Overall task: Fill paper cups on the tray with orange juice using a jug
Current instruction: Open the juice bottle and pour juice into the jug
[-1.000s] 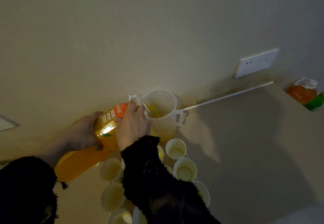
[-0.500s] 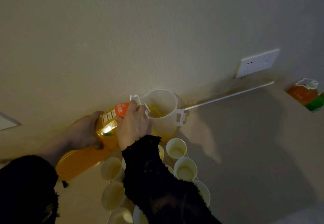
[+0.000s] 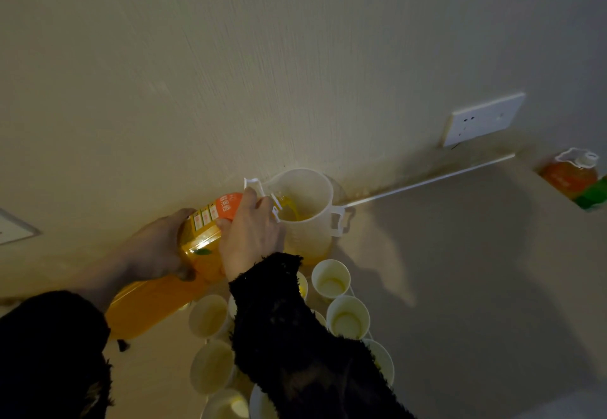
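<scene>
A large orange juice bottle point(image 3: 154, 303) lies tilted, its neck over a translucent white jug point(image 3: 305, 218) standing by the wall. Juice runs from the bottle's mouth into the jug. My left hand point(image 3: 154, 248) grips the bottle's shoulder from the left. My right hand point(image 3: 251, 234) grips the bottle near its neck and white carry handle. Several white paper cups point(image 3: 348, 320) stand close together below the jug; my right sleeve hides some of them and the tray beneath.
The wall rises directly behind the jug, with a white socket plate point(image 3: 483, 118) to the right. A second orange juice bottle point(image 3: 570, 174) with a green item beside it stands at the far right. A white strip point(image 3: 427, 180) runs along the counter's back edge.
Barely anything has moved. Both hands keep the bottle tilted and juice keeps flowing into the jug.
</scene>
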Motion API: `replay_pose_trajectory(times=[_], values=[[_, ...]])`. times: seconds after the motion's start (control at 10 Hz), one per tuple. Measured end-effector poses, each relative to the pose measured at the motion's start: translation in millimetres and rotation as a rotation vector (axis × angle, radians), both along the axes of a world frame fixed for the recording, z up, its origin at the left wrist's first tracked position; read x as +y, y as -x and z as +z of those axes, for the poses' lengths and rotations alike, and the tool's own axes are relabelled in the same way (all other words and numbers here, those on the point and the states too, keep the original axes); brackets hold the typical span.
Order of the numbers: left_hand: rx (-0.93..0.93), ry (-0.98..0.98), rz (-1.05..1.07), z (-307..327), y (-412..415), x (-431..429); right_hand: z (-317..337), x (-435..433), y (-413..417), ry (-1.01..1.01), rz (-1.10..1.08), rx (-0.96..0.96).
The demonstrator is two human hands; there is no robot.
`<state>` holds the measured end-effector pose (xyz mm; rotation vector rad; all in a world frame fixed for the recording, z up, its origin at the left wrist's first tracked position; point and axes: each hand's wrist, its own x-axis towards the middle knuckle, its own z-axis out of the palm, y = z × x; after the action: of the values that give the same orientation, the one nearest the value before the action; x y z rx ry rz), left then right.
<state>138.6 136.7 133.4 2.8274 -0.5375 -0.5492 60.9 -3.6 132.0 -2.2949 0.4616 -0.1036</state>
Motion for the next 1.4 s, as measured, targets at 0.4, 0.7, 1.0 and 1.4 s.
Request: replay_pose_trajectory(times=[0.4,0.7,1.0,1.4], values=[[-0.006,-0.018,-0.001,0.5,-0.9,-2.5,0.5,-2.8,-0.9,0.018,0.013,0.003],[-0.004,-0.014,-0.010,3.0,0.3,-5.4,2.3,-4.8,-1.3,0.023,0.023,0.004],[-0.001,-0.017,-0.014,5.6,0.5,-6.6,3.1,-5.9,-2.3,0.016,0.029,0.010],[-0.007,-0.035,-0.007,8.5,3.4,-8.7,2.8,-6.2,-2.7,-0.017,0.017,0.014]])
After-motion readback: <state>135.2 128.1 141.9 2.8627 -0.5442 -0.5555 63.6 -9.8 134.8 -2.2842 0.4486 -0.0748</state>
